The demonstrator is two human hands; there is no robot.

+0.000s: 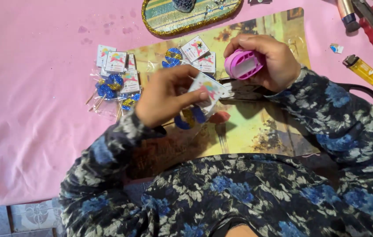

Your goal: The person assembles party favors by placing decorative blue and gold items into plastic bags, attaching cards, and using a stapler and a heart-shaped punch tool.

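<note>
Pink cloth (41, 109) covers the table; left hand (164, 98) pinches a packet (210, 90), right hand (267, 61) grips a pink punch (244, 64).

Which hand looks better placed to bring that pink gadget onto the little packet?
Probably the right. The right hand already grips the pink gadget just above the small packet, which the left hand pinches by its card top. The left is occupied steadying the packet.
</note>
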